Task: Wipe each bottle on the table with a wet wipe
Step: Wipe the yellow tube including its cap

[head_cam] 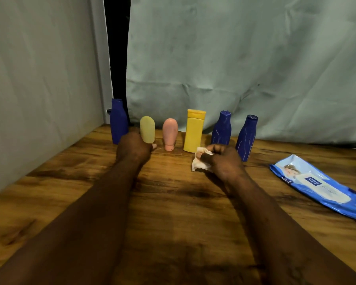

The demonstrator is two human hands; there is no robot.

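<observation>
Several bottles stand in a row at the back of the wooden table [173, 202]. From left: a blue bottle [118, 122], a pale yellow-green tube [147, 128], a pink tube [170, 132], a yellow flat bottle [194, 131], and two blue bottles [222, 129] [246, 137]. My left hand [133, 148] grips the lower part of the yellow-green tube, which stands upright. My right hand [222, 160] holds a crumpled white wet wipe [199, 163] just in front of the yellow bottle, low over the table.
A blue pack of wet wipes [321, 186] lies flat at the right side of the table. A pale cloth backdrop [234, 68] hangs behind the bottles, and a white wall panel [39, 89] closes the left side.
</observation>
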